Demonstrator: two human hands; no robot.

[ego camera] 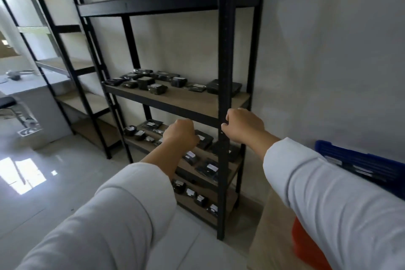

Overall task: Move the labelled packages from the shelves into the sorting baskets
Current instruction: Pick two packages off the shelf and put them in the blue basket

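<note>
A black metal rack [225, 72] with wooden boards stands against the wall. Several black packages with white labels [156, 89] lie on its middle shelf, and more packages [208, 167] lie on the two shelves below. My left hand [180, 132] is curled with its fingers closed in front of the lower shelf, and nothing shows in it. My right hand [244, 126] is raised beside the rack's front right post, its fingers curled, at the edge of the middle shelf. A blue basket [359, 162] leans at the right. An orange basket [306, 247] shows at the bottom right.
A second black rack [72, 68] stands to the left with bare boards. A grey counter [32, 94] lies further left. The floor is glossy pale tile [43, 204]. A tan surface [276, 226] sits under the baskets at the right.
</note>
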